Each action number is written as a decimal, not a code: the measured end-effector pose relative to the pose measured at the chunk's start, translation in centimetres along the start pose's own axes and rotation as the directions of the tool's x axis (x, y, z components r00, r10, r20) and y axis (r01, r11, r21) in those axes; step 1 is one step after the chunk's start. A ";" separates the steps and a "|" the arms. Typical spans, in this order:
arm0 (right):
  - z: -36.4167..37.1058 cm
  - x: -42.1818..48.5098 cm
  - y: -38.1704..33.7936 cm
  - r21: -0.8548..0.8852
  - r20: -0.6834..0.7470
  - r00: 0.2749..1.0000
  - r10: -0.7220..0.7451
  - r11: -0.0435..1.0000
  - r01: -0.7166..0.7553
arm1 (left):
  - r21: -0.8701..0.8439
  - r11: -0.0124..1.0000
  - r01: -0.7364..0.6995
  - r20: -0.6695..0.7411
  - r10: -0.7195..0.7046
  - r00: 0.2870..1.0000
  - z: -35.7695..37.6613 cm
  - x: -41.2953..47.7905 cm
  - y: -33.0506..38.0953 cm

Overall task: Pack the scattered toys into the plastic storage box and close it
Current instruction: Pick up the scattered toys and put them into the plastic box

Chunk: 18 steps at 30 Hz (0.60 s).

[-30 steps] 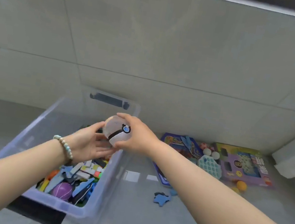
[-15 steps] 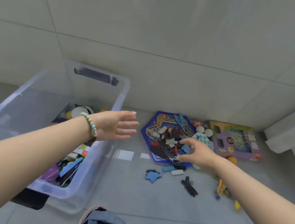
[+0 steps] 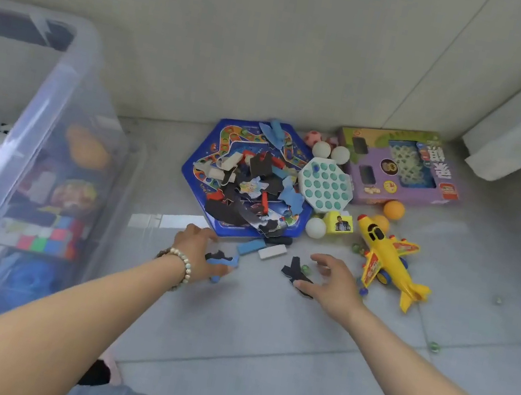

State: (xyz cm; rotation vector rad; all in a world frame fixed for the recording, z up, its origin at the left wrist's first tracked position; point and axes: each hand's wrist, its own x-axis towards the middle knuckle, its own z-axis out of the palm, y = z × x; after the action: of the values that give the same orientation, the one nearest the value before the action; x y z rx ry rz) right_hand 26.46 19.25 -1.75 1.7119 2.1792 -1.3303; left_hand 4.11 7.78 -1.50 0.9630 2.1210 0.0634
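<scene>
The clear plastic storage box point(image 3: 76, 67) stands open on the left, holding several toys. My left hand point(image 3: 197, 250) is on the floor in front of the blue hexagonal board point(image 3: 202, 166), fingers and thumb closed on a blue-and-black puzzle piece point(image 3: 222, 258). My right hand point(image 3: 333, 287) hovers with fingers spread, its thumb touching a black puzzle piece point(image 3: 295, 272) on the floor. A heap of puzzle pieces point(image 3: 253, 192) lies on the board. A blue block point(image 3: 250, 247) and a white block point(image 3: 272, 252) lie between my hands.
A yellow toy plane point(image 3: 387, 261) lies right of my right hand. Behind it are a teal pop toy point(image 3: 325, 186), a purple game box point(image 3: 399, 169), white and orange balls and a yellow cube point(image 3: 338, 223). Marbles point(image 3: 433, 347) dot the floor. The wall is close behind.
The ball I held over the box is gone from my hands. My view swung right and down, and both hands dropped to the loose puzzle pieces on the floor; the left closed on one.
</scene>
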 end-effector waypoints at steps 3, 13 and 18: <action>1.7 1.0 0.4 -0.047 -0.042 0.998 -0.041 0.998 0.039 | -0.009 0.998 -0.059 -0.031 0.059 0.998 1.2 0.8 -0.9; 3.7 1.3 0.0 -0.037 -0.101 0.995 -0.016 0.999 0.012 | -0.108 0.979 -0.173 -0.147 0.156 0.977 3.2 0.9 -1.9; 3.9 1.0 0.0 0.099 -0.093 0.994 0.051 0.994 -0.041 | -0.604 0.790 -0.099 -0.047 0.089 0.995 3.4 0.3 -2.2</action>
State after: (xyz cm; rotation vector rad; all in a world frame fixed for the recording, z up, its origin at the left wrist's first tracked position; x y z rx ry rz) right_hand 24.41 17.48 -4.73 1.8866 2.1426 -1.3924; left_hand 4.93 5.52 -4.80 0.6678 1.8666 0.7632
